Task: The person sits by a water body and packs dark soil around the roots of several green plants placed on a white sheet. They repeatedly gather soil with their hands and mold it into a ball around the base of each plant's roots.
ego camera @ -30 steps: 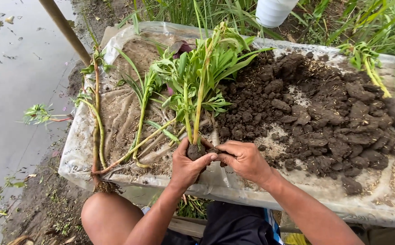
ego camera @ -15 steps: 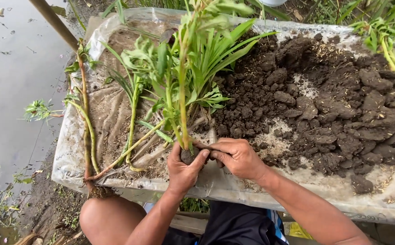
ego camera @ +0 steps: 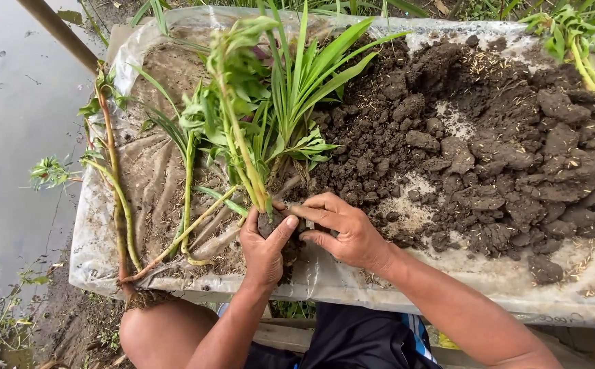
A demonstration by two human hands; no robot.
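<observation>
My left hand grips the dark, soil-covered base of a bundle of green plants that stands upright on a plastic-covered table. The bundle mixes a leafy stem with long blade-like leaves. My right hand presses against the same soil ball from the right, fingers pointing left and touching the left thumb. The root clump itself is mostly hidden between the two hands.
A wide heap of dark clumpy soil fills the table's right half. Loose long-stemmed cuttings lie at the left edge, and another green plant sits at the far right. Water lies left of the table, with a slanted pole.
The view has shifted closer and the plant bundle now stands more upright and to the left. Both hands stay clasped around its base.
</observation>
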